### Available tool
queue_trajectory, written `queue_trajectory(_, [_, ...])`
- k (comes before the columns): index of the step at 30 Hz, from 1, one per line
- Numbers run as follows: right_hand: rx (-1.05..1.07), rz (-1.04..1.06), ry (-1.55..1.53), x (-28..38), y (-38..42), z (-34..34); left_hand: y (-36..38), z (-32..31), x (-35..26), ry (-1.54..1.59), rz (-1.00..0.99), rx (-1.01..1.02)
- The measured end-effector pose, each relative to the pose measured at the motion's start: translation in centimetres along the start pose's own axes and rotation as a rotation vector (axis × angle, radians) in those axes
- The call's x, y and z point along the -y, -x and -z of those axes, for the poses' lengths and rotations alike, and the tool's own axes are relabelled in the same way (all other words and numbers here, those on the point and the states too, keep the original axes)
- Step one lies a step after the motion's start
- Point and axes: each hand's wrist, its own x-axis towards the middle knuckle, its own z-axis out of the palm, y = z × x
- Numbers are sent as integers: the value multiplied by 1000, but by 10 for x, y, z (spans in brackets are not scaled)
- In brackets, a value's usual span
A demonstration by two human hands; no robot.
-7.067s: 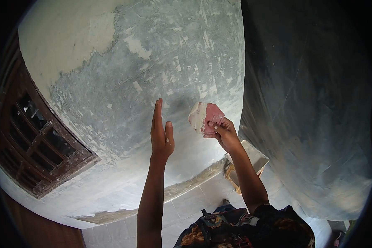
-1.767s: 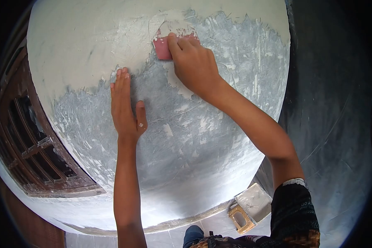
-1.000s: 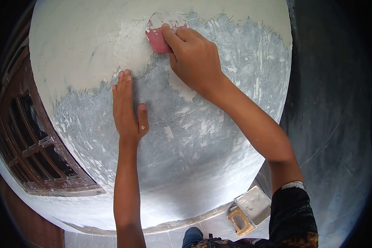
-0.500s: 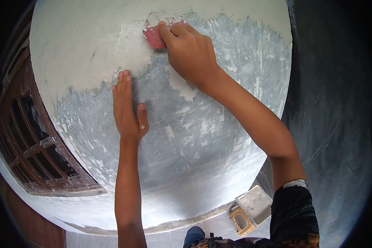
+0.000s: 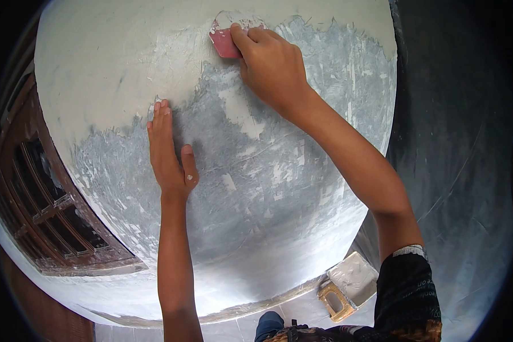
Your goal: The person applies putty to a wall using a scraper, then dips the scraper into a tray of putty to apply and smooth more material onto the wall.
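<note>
The right hand (image 5: pixel 273 68) is pressed high up on the wall (image 5: pixel 279 188), its grip closed on a small pink scraper (image 5: pixel 223 41). The scraper sticks out from under the fingertips toward the upper left of the hand, so only its left part shows; the rest is hidden beneath the fingers. Its working edge, smeared with pale filler, lies against the wall right at the border where the light skim coat (image 5: pixel 114 62) meets the grey plaster. As far as the visible part tells, the blade lies flat on the wall, with its wide edge running roughly across and tilted a little up to the right; its handle end points down toward the palm.

The left hand (image 5: pixel 166 151) is below and to the left of the scraper, well apart from it. It lies flat and open on the wall, holding nothing, fingers together pointing up, thumb out to the right, fingertips touching the ragged lower edge of the skim coat.

Left of the wall's plastered patch, low down, sits a dark wooden window frame (image 5: pixel 51 222). Below the right forearm, at the wall's foot, a wooden-handled hawk (image 5: pixel 347 285) loaded with pale filler rests on the tiled floor (image 5: pixel 233 328).
</note>
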Motion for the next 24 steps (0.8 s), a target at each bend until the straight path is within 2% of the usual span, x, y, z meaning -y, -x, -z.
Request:
queue_trajectory(2, [174,-51,78,9,20,-1,0,1,1,-5,-5,3])
queue_trajectory(4, [383,-126,-29,44,52,16,0,1,0,-10,-6,-1])
queue_trajectory(6, [459,-62,-189,73,71,35,-1,1,-1,2,-4,4])
queue_trajectory(7, [456,-59,-187,72,65,35,-1,1,-1,1,-6,1])
queue_trajectory(10, [131,-93,-187,50,24,31,0,0,-2,-16,1,22])
queue_trajectory(13, [68,-88,-2,6,0,5,-1,0,-1,-31,-2,17])
queue_trajectory(16, [177,-85,52,10,23,-2,0,0,1,-22,-10,10])
queue_trajectory(19, [361,-7,-80,63,66,24,-1,0,-2,-10,-13,-10])
queue_trajectory(20, [359,-3,-78,69,66,29,0,1,-2,-11,-6,6])
queue_trajectory(22, [286,-48,-282,74,58,37,-1,0,-1,-14,-5,18])
queue_trajectory(23, [284,-51,-282,66,45,37,-1,0,-1,-20,-8,13])
queue_trajectory(24, [195,-85,-210,49,25,33,-1,1,-1,-27,-9,10])
